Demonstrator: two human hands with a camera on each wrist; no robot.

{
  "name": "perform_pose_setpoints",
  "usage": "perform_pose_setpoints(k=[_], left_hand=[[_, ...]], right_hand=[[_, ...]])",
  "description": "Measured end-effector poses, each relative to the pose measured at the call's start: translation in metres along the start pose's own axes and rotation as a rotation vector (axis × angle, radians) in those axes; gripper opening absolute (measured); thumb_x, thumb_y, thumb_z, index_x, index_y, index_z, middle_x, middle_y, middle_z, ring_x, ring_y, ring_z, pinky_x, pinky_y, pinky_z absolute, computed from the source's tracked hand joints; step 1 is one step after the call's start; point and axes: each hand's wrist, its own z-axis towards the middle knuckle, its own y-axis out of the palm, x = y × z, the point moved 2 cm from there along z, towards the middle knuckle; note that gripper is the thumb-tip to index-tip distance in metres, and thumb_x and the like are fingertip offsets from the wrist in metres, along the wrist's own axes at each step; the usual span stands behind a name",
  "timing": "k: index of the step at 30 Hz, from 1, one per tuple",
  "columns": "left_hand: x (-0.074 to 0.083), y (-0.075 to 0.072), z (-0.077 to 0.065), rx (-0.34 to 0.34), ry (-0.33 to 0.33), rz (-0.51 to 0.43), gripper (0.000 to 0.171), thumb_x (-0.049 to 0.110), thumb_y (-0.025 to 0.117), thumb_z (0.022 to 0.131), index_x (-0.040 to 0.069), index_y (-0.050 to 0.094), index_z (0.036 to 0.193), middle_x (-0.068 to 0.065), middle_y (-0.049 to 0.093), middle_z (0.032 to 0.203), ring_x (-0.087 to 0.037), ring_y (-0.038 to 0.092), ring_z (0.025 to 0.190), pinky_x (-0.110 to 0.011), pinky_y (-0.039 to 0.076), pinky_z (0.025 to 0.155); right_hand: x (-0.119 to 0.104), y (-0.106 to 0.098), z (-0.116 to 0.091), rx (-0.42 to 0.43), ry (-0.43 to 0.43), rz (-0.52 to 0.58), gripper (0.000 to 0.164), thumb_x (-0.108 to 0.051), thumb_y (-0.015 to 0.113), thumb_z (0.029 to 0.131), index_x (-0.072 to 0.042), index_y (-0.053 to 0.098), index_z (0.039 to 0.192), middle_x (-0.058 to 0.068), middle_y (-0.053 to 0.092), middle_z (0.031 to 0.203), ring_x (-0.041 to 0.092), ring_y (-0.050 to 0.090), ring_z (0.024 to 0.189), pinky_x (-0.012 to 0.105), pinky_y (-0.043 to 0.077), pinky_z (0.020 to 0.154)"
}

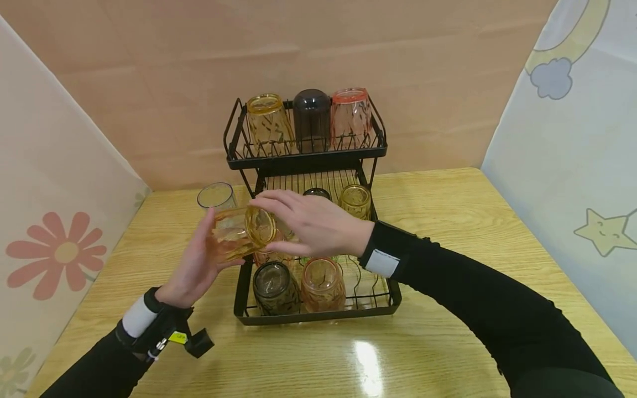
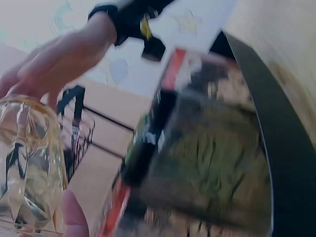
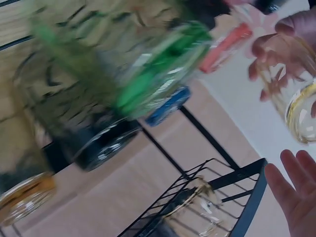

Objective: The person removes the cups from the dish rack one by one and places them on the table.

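In the head view my left hand (image 1: 191, 268) grips an amber drinking glass (image 1: 231, 232) lying sideways, its base turned toward the right. My right hand (image 1: 318, 224) comes over from the right with fingers extended, fingertips right at the glass's base. The right wrist view shows the fingers of this hand straight and spread beside the amber glass (image 3: 281, 74). From the left wrist, the faceted glass wall (image 2: 29, 163) fills the left side, with a thumb along it. Below the hands, a dark glass (image 1: 276, 287) and a pink glass (image 1: 323, 282) stand upside down in the rack.
The black two-tier wire rack (image 1: 318, 319) stands on the wooden table (image 1: 438, 331). Its upper tier holds an amber glass (image 1: 271, 124), a dark glass (image 1: 312, 119) and a pink glass (image 1: 351, 119). Another amber glass (image 1: 355, 202) sits lower; a blue-rimmed clear glass (image 1: 217, 196) stands left.
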Motion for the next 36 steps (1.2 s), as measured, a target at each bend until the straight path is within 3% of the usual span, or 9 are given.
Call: perform_pose_setpoints(k=[4,10,16,20,24,29,32,36], left_hand=[[-0.001,-0.017,-0.001,-0.012,0.022,0.071,0.055,0.056,0.025,0.102,0.021,0.026,0.144,-0.011,0.046,0.132,-0.022,0.056,0.111,-0.041,0.048,0.084],[0.001,-0.048,0.003,0.005,0.133,0.251,0.04,0.044,0.03,0.106,0.019,0.034,0.137,-0.008,0.046,0.125,-0.016,0.057,0.101,-0.034,0.053,0.075],[0.005,-0.086,0.006,0.088,0.234,0.508,0.034,0.031,0.035,0.107,0.02,0.04,0.139,0.007,0.05,0.119,-0.009,0.053,0.1,-0.023,0.05,0.074],[0.006,-0.104,0.008,0.149,0.26,0.714,0.037,0.026,0.041,0.106,0.016,0.041,0.142,0.001,0.049,0.119,-0.006,0.051,0.099,-0.02,0.047,0.072],[0.006,-0.119,0.014,0.159,0.225,0.895,0.048,0.027,0.048,0.103,0.005,0.037,0.145,-0.016,0.044,0.127,-0.022,0.047,0.103,-0.028,0.046,0.068],[0.007,-0.137,0.027,0.136,0.135,1.063,0.065,0.036,0.062,0.096,0.001,0.036,0.144,-0.028,0.039,0.135,-0.046,0.044,0.111,-0.049,0.045,0.077],[0.006,-0.149,0.037,0.14,0.095,1.204,0.077,0.045,0.069,0.089,-0.001,0.037,0.142,-0.031,0.041,0.134,-0.051,0.046,0.11,-0.059,0.043,0.082],[0.004,-0.161,0.052,0.131,0.047,1.358,0.09,0.054,0.073,0.081,-0.002,0.036,0.14,-0.037,0.037,0.132,-0.054,0.046,0.109,-0.063,0.042,0.082]], right_hand=[[0.006,0.0,-0.014,-0.047,-0.039,-0.024,0.07,-0.047,0.059,0.094,-0.003,0.038,0.145,0.015,0.044,0.143,0.025,0.051,0.122,0.037,0.048,0.092],[0.013,-0.001,-0.035,-0.088,-0.071,-0.052,0.069,-0.048,0.057,0.095,-0.005,0.039,0.146,0.014,0.045,0.143,0.025,0.05,0.123,0.039,0.049,0.091],[0.024,-0.002,-0.06,-0.128,-0.082,-0.087,0.068,-0.051,0.052,0.097,-0.004,0.04,0.145,0.017,0.044,0.142,0.029,0.048,0.127,0.043,0.044,0.099],[0.033,-0.001,-0.077,-0.153,-0.064,-0.096,0.066,-0.05,0.051,0.097,-0.004,0.041,0.144,0.017,0.044,0.142,0.031,0.048,0.126,0.045,0.042,0.101],[0.039,0.0,-0.093,-0.187,-0.026,-0.076,0.065,-0.048,0.052,0.097,-0.003,0.043,0.143,0.017,0.044,0.143,0.032,0.047,0.126,0.048,0.04,0.101],[0.042,-0.002,-0.112,-0.217,0.038,-0.069,0.065,-0.048,0.053,0.097,-0.004,0.043,0.143,0.018,0.044,0.143,0.034,0.046,0.127,0.05,0.039,0.102],[0.045,-0.003,-0.122,-0.226,0.06,-0.081,0.065,-0.048,0.054,0.096,-0.004,0.043,0.143,0.018,0.043,0.143,0.034,0.046,0.127,0.051,0.039,0.101],[0.053,-0.004,-0.133,-0.235,0.082,-0.098,0.068,-0.055,0.044,0.099,-0.003,0.043,0.142,0.018,0.042,0.143,0.034,0.047,0.126,0.05,0.039,0.102]])
